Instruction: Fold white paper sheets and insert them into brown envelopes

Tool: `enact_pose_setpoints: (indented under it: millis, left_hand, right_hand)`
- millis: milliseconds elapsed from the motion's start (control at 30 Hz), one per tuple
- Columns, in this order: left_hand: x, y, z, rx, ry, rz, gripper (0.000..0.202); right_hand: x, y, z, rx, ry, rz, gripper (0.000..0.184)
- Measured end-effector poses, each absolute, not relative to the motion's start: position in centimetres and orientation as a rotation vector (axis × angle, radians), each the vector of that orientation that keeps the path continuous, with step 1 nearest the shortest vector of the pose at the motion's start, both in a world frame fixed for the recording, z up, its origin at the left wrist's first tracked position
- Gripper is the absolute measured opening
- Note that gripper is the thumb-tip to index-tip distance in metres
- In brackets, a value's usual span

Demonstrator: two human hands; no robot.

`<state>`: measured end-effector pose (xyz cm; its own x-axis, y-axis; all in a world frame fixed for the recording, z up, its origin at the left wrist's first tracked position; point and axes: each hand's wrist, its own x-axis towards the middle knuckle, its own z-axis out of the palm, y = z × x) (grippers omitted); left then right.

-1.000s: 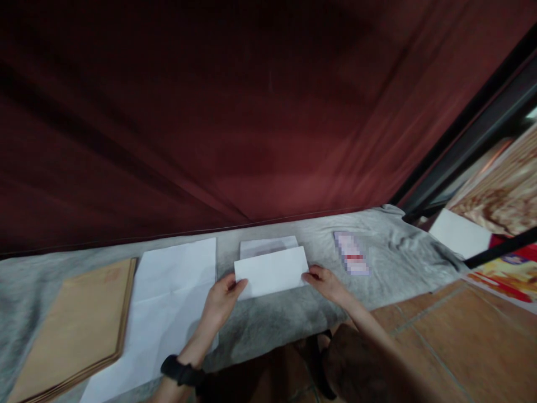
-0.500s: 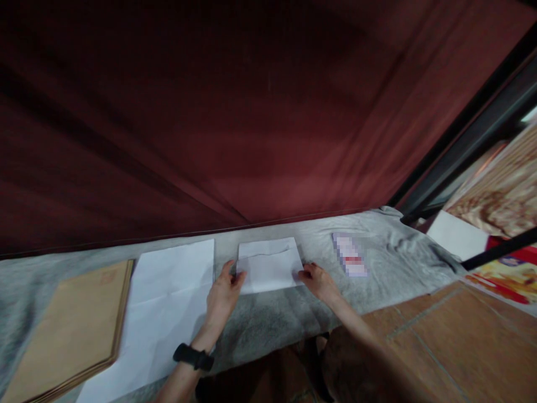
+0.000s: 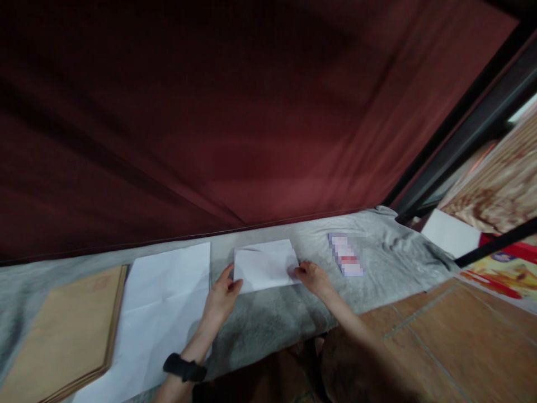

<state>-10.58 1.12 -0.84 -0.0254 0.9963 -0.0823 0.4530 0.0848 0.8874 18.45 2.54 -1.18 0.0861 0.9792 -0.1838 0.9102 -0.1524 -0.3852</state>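
Observation:
A folded sheet of white paper (image 3: pixel 264 267) lies on the grey cloth in front of me, its top layer reaching almost to the far edge. My left hand (image 3: pixel 224 290) is at the paper's left edge, thumb on the near corner and the other fingers curled beside it. At the right edge, my right hand (image 3: pixel 312 276) pinches the near corner between thumb and fingers. A dark band circles my left wrist.
Larger white sheets (image 3: pixel 168 302) lie to the left, partly under a stack of brown envelopes (image 3: pixel 71 330). A blurred pinkish item (image 3: pixel 347 256) rests on the grey cloth (image 3: pixel 390 268) at right. Behind hangs a dark red curtain (image 3: pixel 260 140). Tiled floor (image 3: pixel 461 330) shows at lower right.
The top layer of the folded paper has shifted away from me, closer to the far edge. Both hands stay at the paper's sides. The view has shifted slightly.

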Motion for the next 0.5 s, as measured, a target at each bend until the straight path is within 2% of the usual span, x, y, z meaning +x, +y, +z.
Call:
enact_pose_setpoints:
  millis: [233,500]
  left_hand:
    - [-10.5,2.5,-2.3,1.538,1.709,0.829,0.065]
    - [-10.1,2.9,-2.3,1.598,1.848,0.797,0.052]
  right_hand:
    - [18.3,3.2,-1.5,-2.218,-1.906,0.556,0.034]
    - [17.7,3.7,-1.6,-2.263,-1.877,0.444,0.036]
